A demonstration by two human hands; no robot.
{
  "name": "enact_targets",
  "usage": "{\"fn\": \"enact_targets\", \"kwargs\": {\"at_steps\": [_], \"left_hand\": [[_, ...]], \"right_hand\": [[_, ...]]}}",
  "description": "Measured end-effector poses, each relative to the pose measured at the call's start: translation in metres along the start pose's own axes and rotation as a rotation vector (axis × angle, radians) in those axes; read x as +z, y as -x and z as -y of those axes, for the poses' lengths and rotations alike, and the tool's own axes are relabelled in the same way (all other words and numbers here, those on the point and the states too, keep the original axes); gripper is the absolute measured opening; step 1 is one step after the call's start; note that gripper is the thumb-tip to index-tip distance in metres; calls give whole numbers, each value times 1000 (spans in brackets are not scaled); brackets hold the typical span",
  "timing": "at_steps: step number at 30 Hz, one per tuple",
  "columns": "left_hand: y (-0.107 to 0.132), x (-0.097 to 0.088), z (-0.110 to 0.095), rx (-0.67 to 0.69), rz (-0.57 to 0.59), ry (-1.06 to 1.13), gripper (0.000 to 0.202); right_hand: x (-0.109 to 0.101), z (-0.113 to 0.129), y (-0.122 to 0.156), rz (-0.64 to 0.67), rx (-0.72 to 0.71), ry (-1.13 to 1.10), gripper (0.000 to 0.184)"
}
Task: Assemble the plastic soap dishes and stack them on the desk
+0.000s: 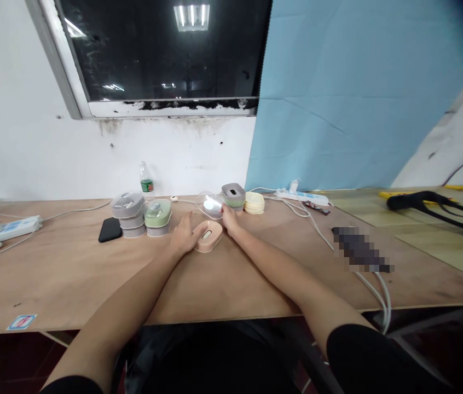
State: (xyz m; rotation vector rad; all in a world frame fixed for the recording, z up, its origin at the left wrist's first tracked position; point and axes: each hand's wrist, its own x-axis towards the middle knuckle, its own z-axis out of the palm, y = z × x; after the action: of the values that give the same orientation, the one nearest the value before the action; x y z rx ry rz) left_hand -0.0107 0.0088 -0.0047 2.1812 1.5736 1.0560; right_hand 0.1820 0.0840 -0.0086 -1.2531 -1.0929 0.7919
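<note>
A pink rounded box point(213, 234) with an oval slot in its top lies on the table in front of me. At its left side is my left hand point(184, 235), fingers spread and the thumb resting on the box's top. Just behind the box, my right hand point(230, 219) pinches the right edge of a clear domed lid point(210, 206), which is tilted and catches the light. Behind my right hand stand a grey-topped box point(233, 191) with a dark slot and a stack of pale yellow lids point(254, 203).
Stacked grey boxes point(133, 223), a green-topped box point(158, 214), a black phone point(110, 230) and a bottle point(146, 179) stand left. Power strips point(302, 197) and cables lie on both sides. A pixelated dark object point(360, 249) and a black frame point(440, 208) are at right.
</note>
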Motion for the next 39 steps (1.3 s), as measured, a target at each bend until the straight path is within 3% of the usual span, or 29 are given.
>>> {"fn": "enact_targets", "kwargs": {"at_steps": [5, 13, 24, 31, 35, 39], "left_hand": [[-1, 0, 1, 34, 87, -44, 80], [-3, 7, 9, 114, 150, -30, 70], [-1, 4, 2, 150, 165, -19, 63], [4, -5, -6, 215, 243, -78, 85], [4, -7, -12, 190, 166, -40, 71], [-1, -8, -8, 45, -29, 97, 56]], "right_hand": [[9, 2, -2, 67, 190, -223, 42], [11, 2, -4, 28, 207, -323, 41], [10, -1, 3, 35, 62, -218, 27], [-2, -9, 1, 110, -160, 59, 25], [-8, -12, -2, 149, -162, 105, 27], [-8, -12, 1, 193, -108, 63, 19]]}}
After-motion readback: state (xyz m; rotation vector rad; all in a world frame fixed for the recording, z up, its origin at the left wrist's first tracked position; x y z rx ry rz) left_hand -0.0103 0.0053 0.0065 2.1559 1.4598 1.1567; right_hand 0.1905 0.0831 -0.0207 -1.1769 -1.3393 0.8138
